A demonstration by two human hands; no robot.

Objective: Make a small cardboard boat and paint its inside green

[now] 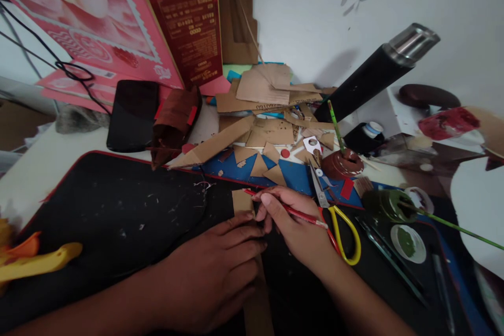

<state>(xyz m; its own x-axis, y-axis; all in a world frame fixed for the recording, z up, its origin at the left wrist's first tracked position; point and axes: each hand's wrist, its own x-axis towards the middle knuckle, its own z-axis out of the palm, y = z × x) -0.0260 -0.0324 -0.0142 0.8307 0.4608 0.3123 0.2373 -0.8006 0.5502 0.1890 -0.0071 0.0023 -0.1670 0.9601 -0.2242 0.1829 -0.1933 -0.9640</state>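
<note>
My left hand [214, 268] lies flat, fingers stretched, pressing on a long brown cardboard strip [241, 202] that runs toward me across the black mat [118, 215]. My right hand [293, 223] is closed in a writing grip on a red pencil [303, 215], its tip pointing left at the strip's upper end. Most of the strip is hidden under my left hand.
Yellow-handled scissors [338, 226] lie just right of my right hand. Cardboard scraps [260, 131] pile up behind. A black flask [374, 71], a brown pot [342, 164], a green paint jar [388, 205] with a stick, a paint lid [407, 243] and a black phone [132, 115] surround the mat.
</note>
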